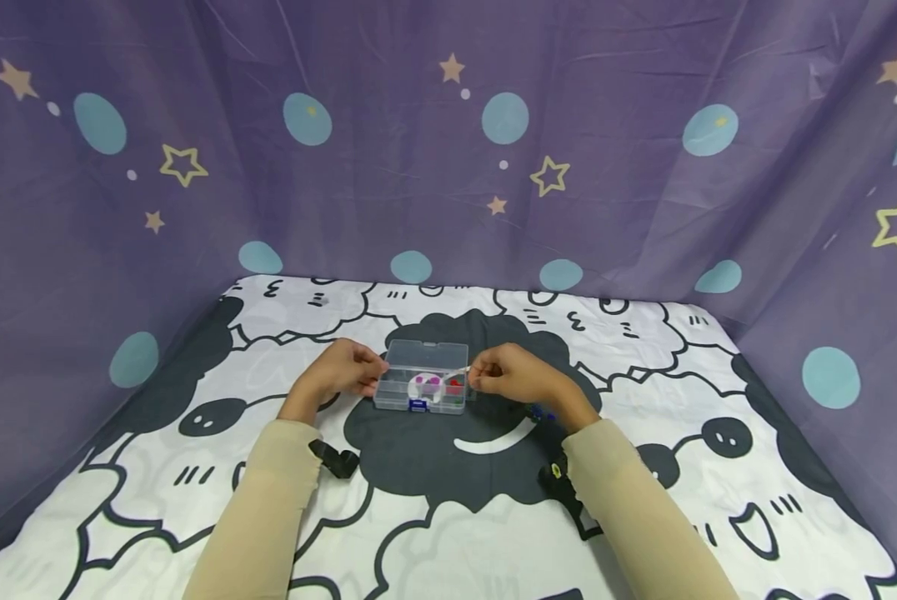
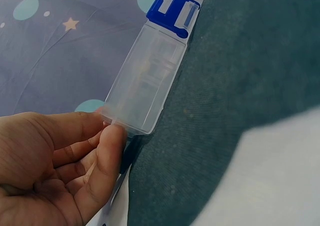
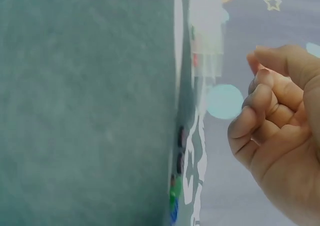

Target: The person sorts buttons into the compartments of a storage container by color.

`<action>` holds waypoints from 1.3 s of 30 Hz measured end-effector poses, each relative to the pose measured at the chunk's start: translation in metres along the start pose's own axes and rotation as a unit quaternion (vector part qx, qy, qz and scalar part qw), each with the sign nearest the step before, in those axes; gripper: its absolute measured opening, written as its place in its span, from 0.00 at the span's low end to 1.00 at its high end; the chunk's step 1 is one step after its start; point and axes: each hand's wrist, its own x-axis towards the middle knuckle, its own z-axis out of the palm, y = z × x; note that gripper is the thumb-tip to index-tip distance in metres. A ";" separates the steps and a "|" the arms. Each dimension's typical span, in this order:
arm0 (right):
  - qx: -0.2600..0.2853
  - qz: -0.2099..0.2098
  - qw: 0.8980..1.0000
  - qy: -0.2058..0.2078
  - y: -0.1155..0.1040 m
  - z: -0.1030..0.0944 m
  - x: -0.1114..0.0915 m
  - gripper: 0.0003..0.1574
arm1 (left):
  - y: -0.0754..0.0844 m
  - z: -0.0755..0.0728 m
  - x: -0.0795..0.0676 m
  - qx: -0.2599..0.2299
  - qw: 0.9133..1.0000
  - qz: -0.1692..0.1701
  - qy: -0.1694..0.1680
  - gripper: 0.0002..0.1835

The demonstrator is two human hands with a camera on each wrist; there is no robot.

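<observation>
A clear plastic compartment box (image 1: 391, 402) with a blue latch (image 1: 418, 406) sits on the patterned cloth, its see-through lid (image 1: 426, 355) raised at the back. Pink and red pieces show in its compartments. Over the front lies a white ring-shaped roll (image 1: 414, 390), from which a thin white strip (image 1: 458, 372) runs to the right. My right hand (image 1: 516, 373) pinches the strip's far end; in the right wrist view its thumb and forefinger meet, and the strip is hard to see. With thumb and fingers, my left hand (image 2: 65, 161) grips the box's left end.
Small dark, green and blue items (image 3: 175, 191) lie on the cloth, partly beneath the right forearm in the head view. A black device (image 1: 333, 458) is at the left sleeve. Behind the cloth hangs a purple curtain (image 1: 418, 167) with stars and dots.
</observation>
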 end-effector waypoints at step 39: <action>0.009 0.095 0.995 -0.026 0.036 -0.040 -0.052 0.06 | 0.002 0.000 0.000 0.004 1.000 -0.007 0.000 0.11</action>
